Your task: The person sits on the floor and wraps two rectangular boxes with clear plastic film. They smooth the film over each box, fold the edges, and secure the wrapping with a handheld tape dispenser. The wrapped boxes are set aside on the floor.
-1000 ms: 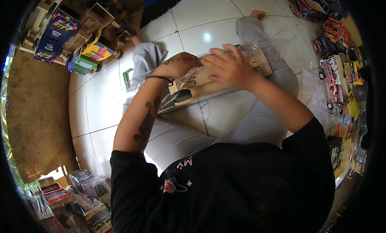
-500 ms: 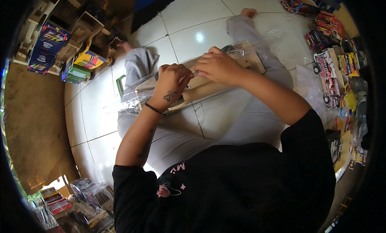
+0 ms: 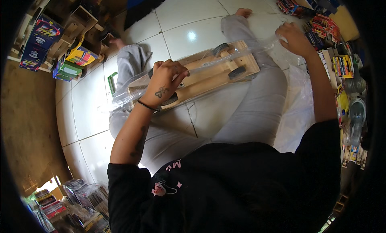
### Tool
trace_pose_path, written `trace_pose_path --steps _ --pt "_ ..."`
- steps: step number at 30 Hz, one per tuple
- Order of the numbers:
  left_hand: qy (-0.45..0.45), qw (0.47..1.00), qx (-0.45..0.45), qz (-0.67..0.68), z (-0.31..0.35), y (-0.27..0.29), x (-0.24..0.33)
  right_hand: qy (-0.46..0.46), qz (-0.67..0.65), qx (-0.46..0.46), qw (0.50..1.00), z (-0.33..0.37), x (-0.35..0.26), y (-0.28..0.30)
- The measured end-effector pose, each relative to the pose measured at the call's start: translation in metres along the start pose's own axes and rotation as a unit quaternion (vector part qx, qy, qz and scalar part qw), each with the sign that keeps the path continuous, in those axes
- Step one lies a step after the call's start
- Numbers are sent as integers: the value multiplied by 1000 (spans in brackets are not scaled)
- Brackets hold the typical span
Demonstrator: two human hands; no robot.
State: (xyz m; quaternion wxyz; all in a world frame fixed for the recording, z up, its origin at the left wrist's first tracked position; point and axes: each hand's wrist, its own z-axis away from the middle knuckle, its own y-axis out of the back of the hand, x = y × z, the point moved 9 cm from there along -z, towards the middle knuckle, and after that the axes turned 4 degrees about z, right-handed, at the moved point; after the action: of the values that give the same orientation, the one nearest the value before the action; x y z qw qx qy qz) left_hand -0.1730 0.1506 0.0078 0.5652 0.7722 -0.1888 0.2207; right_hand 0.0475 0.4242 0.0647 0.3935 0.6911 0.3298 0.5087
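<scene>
A wooden toy truck (image 3: 197,86) lies wheels-up across my lap inside a clear plastic bag (image 3: 124,99). Its dark wheels show at both ends, one of them partly behind my left wrist. My left hand (image 3: 167,80) is over the truck's left part, thumb and fingers pinched on the film. Off the truck's right end, my right hand (image 3: 295,39) is raised, its fingers closed on the drawn-out edge of the bag. Between the two hands the film runs as a slanting, folded strip.
My legs in grey trousers (image 3: 257,108) spread over white floor tiles (image 3: 193,12). Wooden toy trucks with coloured sides (image 3: 42,34) stand at the far left. More are piled at the right, beside plastic sheets (image 3: 297,104) and bottles (image 3: 356,116). Flat wrapped packs (image 3: 86,197) fill the near left.
My right hand has moved from beside my left hand out to the far right, drawing the film with it. The left hand stays near its place. The truck's right-end wheels now show.
</scene>
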Motion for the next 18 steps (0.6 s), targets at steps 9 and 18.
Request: trace_pose_path --steps 9,18 --pt "22 996 -31 83 -4 -6 -7 147 -285 169 932 -80 -237 63" --pt "268 950 -155 36 130 73 -111 126 -392 148 899 -87 -243 28"
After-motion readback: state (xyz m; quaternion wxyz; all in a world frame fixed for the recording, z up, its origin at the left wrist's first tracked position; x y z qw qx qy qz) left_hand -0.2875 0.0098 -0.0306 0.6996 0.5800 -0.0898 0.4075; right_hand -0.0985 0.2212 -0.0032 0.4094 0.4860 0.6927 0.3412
